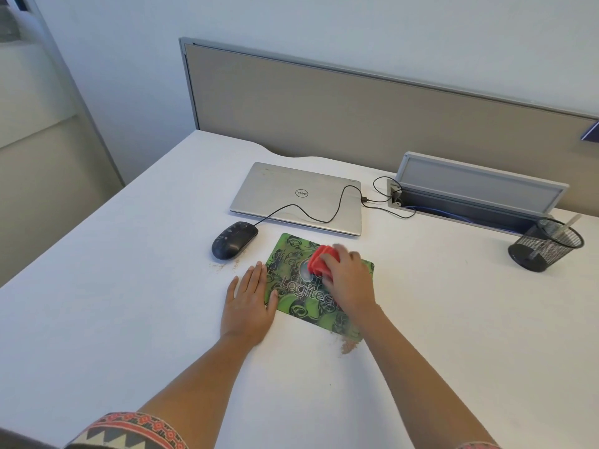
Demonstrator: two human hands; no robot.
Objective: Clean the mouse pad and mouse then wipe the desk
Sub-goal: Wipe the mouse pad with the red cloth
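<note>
A green patterned mouse pad (303,304) lies on the white desk (129,303) in front of me. My right hand (348,278) grips a folded red cloth (319,262) and presses it on the middle of the pad. My left hand (248,304) lies flat, fingers straight, on the pad's left edge and the desk. A black wired mouse (234,239) sits on the desk just left of the pad's far corner. Brown crumbs (348,345) lie by the pad's near right corner, and a few more (227,264) near the mouse.
A closed silver laptop (296,197) lies behind the pad, with the mouse cable running across its lid. A cable box with a raised lid (479,186) is at the back right. A black mesh pen cup (544,244) stands at the right. A beige partition (356,115) closes off the desk's far side.
</note>
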